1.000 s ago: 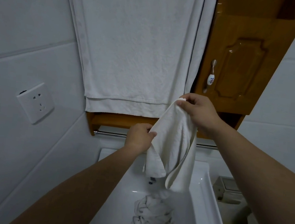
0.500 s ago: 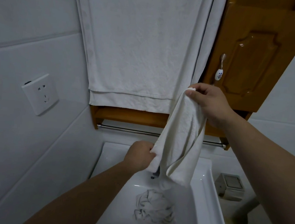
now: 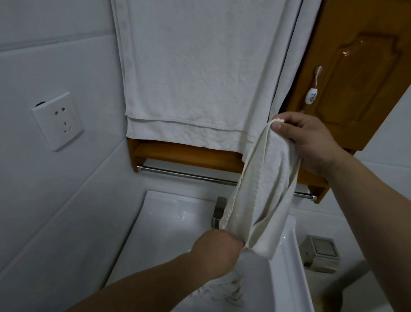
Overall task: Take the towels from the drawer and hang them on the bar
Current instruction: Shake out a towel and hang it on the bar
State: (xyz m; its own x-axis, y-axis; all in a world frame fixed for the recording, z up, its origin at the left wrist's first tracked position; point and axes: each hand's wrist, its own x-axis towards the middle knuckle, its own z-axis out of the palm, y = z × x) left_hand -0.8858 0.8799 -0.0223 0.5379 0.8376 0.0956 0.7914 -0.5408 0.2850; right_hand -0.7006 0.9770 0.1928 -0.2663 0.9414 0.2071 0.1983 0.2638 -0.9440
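Status: small towel (image 3: 264,186) hangs in front of the bar (image 3: 188,175), crossing its right half, not yet over it. Above the bar, right hand (image 3: 307,142) pinches the top corner between thumb and fingers (image 3: 289,118). Below the bar, left hand (image 3: 216,249) has its fingers curled round the bottom edge, tips hidden by cloth. The cloth is lightly stretched between the two and doubled lengthwise into a narrow strip.

My read of the step: straightening it before draping. To do it well:
- open the fold so it lies flat
- keep tension between both hands
- the wooden shelf (image 3: 187,154) sits just above the bar and the gap looks tight, so feed one end through and pull until both ends hang even
- use the bare left stretch of the bar

Materials:
- small towel: off-white, crinkled weave, limp, likely to slide on metal
- bar: thin, round, polished steel in wooden brackets
- large towel (image 3: 197,68) above the bar: white, nubbly, flat, hemmed double edge
- sink (image 3: 296,275) below the bar: glossy white, rectangular, with a crumpled pale cloth (image 3: 222,291) inside
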